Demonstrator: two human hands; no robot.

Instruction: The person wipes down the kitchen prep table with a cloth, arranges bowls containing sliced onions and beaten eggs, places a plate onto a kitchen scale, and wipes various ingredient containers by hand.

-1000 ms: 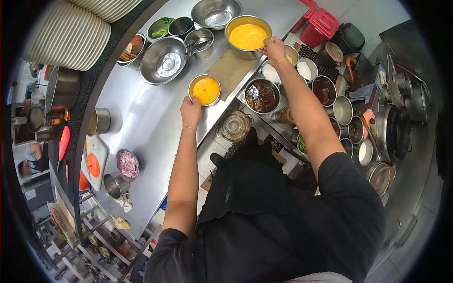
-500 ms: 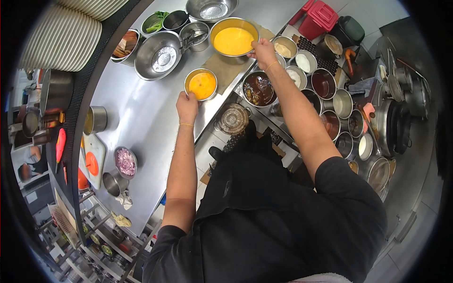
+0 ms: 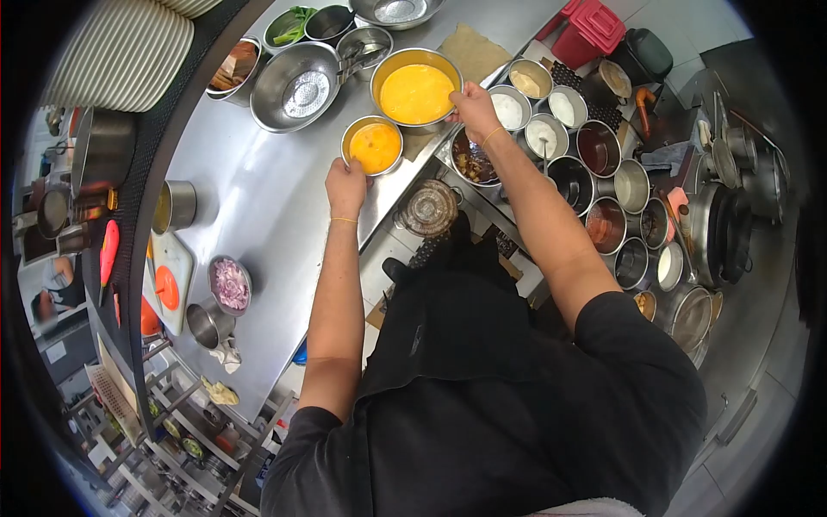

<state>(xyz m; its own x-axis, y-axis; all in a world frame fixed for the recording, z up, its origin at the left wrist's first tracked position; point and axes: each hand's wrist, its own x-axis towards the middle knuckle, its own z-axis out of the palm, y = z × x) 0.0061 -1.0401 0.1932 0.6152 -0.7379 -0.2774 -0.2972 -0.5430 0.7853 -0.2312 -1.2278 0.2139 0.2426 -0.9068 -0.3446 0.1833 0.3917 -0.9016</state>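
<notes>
My left hand (image 3: pixel 347 181) grips the near rim of a small metal bowl (image 3: pixel 374 148) of yellow-orange liquid that looks like beaten egg. Closed on the right rim of a larger metal bowl (image 3: pixel 416 95), also filled with yellow liquid, is my right hand (image 3: pixel 472 112). The two bowls are side by side over the steel counter, the larger one farther from me, their rims very close. Whether the rims touch, I cannot tell. A brown cloth or paper sheet (image 3: pixel 474 53) lies beyond the larger bowl.
Metal pots of sauces and white powders, such as this powder pot (image 3: pixel 567 108), crowd the right side. A wide steel bowl (image 3: pixel 297 90) is at the back left. Chopped onion fills a bowl (image 3: pixel 231 286) beside a white cutting board (image 3: pixel 177 280). A lidded round container (image 3: pixel 429 208) is below the counter edge.
The larger bowl has come left and toward me with my right hand, uncovering pots of white powder. My left hand has shifted the small bowl slightly right and away, closing the gap between them.
</notes>
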